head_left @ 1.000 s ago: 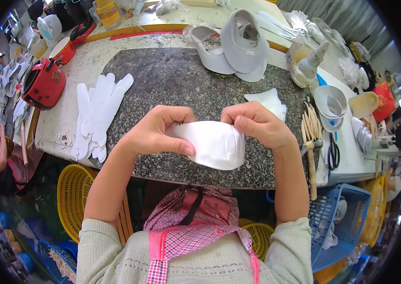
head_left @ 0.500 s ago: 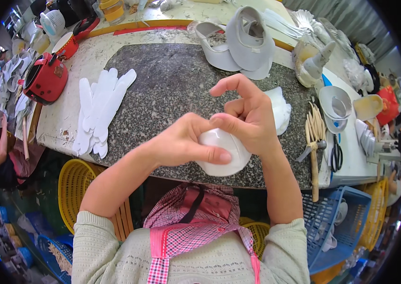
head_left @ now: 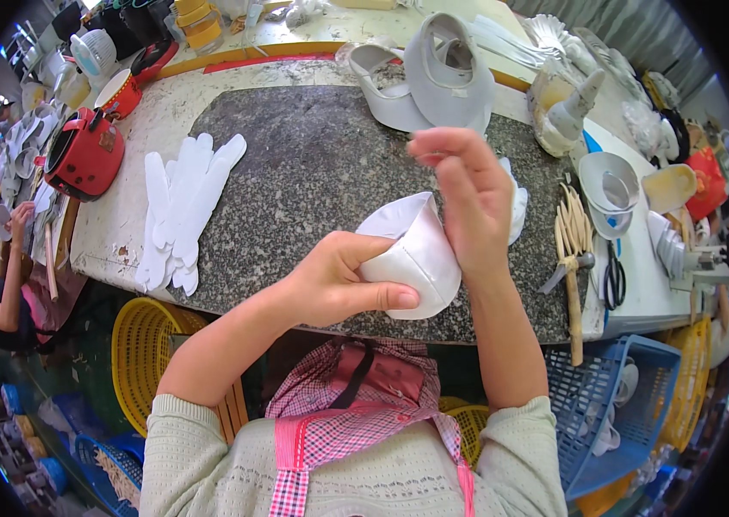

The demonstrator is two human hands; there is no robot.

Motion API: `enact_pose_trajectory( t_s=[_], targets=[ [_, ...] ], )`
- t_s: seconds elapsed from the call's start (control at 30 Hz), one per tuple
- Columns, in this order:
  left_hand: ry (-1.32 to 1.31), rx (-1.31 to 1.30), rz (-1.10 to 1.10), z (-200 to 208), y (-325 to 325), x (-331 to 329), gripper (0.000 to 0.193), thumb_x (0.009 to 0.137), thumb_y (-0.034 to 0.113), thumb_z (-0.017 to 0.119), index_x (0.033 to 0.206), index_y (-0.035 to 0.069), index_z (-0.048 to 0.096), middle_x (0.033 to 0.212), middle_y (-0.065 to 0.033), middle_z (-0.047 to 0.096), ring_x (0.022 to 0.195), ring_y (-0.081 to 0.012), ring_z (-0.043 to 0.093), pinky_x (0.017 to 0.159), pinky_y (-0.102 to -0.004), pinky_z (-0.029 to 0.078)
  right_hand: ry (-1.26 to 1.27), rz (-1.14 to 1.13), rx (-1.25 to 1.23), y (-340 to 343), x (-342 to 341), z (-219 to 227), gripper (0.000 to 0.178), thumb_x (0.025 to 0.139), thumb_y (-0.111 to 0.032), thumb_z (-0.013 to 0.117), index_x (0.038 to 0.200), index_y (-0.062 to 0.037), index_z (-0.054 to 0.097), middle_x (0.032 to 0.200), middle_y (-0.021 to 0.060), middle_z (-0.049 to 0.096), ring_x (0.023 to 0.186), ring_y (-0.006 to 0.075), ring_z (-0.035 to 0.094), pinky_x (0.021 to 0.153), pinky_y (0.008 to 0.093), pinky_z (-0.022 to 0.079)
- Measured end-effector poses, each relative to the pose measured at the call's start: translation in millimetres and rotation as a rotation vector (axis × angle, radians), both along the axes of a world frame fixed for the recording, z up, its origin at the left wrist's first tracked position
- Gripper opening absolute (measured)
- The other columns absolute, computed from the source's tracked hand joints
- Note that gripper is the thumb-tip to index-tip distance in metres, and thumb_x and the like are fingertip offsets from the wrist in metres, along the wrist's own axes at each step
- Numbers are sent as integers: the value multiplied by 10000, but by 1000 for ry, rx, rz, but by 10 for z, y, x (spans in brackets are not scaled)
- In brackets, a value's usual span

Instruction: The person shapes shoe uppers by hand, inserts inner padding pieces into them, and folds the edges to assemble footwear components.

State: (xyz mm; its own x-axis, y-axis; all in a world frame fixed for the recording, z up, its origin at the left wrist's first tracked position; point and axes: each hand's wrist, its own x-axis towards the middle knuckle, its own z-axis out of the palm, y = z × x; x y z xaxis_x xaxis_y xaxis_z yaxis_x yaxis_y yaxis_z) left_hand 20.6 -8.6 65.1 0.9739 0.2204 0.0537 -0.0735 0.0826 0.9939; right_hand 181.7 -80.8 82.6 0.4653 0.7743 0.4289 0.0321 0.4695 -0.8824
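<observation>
A white shoe upper [head_left: 426, 269] with a stitched seam is held above the dark stone slab [head_left: 287, 172], its opening facing up and away from me. My left hand [head_left: 334, 277] grips its left side, thumb laid across the outside and fingers reaching into the opening. Against the right side of the upper rests my right hand [head_left: 478, 211], its fingers raised, loosely bent and not wrapped round it; its thumb is mostly hidden. Behind the right hand a white piece [head_left: 518, 202] lies partly covered. Two grey shoe uppers [head_left: 450, 82] stand at the slab's far edge.
White sole-shaped strips [head_left: 188, 202] lie to the left near a red pot-like container [head_left: 84, 153]. At right are a hammer [head_left: 573, 293], a bundle of wooden sticks [head_left: 573, 222] and black scissors [head_left: 614, 280]. Yellow [head_left: 127, 362] and blue baskets [head_left: 640, 431] stand below. Another person [head_left: 3, 293] sits far left.
My right hand has lifted its thumb off the upper and shifted to its right side, fingers pointing up. The upper has turned so its opening now shows; the left hand keeps hold.
</observation>
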Motion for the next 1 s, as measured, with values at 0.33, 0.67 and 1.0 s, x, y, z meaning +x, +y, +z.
enact_pose_trajectory(
  t_s=[0.33,0.67,1.0],
  targets=[
    [-197,55,379,12,-78,17,314,863,238,654,1055,-7,609,938,-53,640,859,-132,584,711,-291,483,-351,-44,-11,-171,-70,-399,653,545,-154,841,1130,-26,583,1143,159,582,1052,279,576,896,349,451],
    [-267,807,465,63,216,-85,470,647,252,811,1036,45,648,931,-87,645,950,-265,584,803,-345,481,-358,15,-53,-202,-80,-434,310,597,-80,776,879,-28,657,856,91,650,810,207,635,717,301,495],
    [-354,645,469,-85,143,-60,245,677,73,762,912,40,699,871,-72,686,861,-218,624,774,-325,495,-327,46,22,-171,-138,-452,193,641,-21,740,814,-25,656,813,91,648,735,179,637,645,275,493]
  ],
)
